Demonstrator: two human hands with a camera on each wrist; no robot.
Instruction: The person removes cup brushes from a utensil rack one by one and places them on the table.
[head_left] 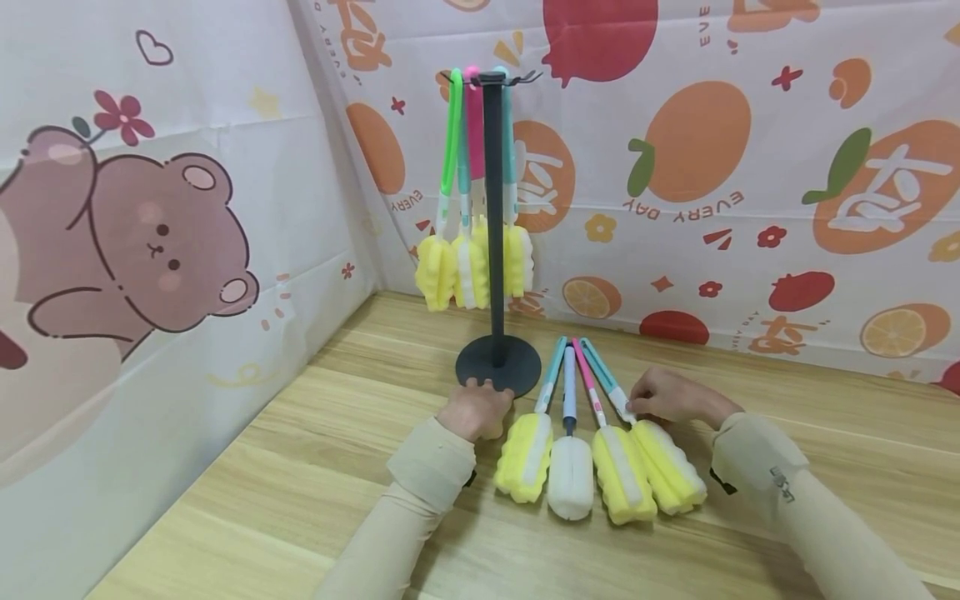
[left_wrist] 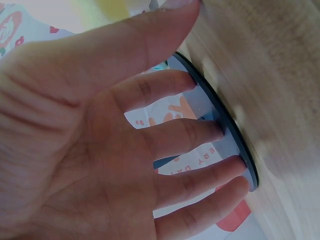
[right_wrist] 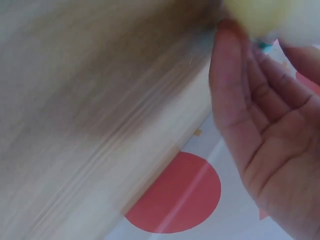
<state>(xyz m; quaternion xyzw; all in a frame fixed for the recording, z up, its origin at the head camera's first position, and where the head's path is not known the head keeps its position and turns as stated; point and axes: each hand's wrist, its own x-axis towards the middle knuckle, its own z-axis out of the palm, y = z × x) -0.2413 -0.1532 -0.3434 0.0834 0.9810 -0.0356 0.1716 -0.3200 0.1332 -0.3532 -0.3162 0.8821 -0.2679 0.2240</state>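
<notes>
Beige sleeves [head_left: 420,500] at the bottom edge, reaching up the wooden table [head_left: 247,467]. Left hand [head_left: 475,408] at the 6 o'clock rim of the black stand's round base [head_left: 498,367], fingers straight and spread in the left wrist view, tips [left_wrist: 212,131] pressing on the disc, nothing gripped. Right hand [head_left: 671,397] at 3 o'clock of the base, fingers bent down onto the white neck of the rightmost sponge brush [head_left: 660,458]; a pinch seems likely, though from the right wrist view cannot tell (only a blurred palm [right_wrist: 270,150] and a pale yellow blob of foam).

Four brushes flat on the table just right of the base, handles fanned toward 12 o'clock, foam heads toward 6: three yellow-and-white, one all white [head_left: 570,477]. More brushes [head_left: 472,267] hanging from hooks at the top of the pole.

Probably very light; foam head soft and squashy, poor for gripping. Plastic handle stiff, slim, perhaps a little slick. Best taken at the neck or mid-handle. Stand likely tippy on its narrow pole, hence worth steadying at the base.
</notes>
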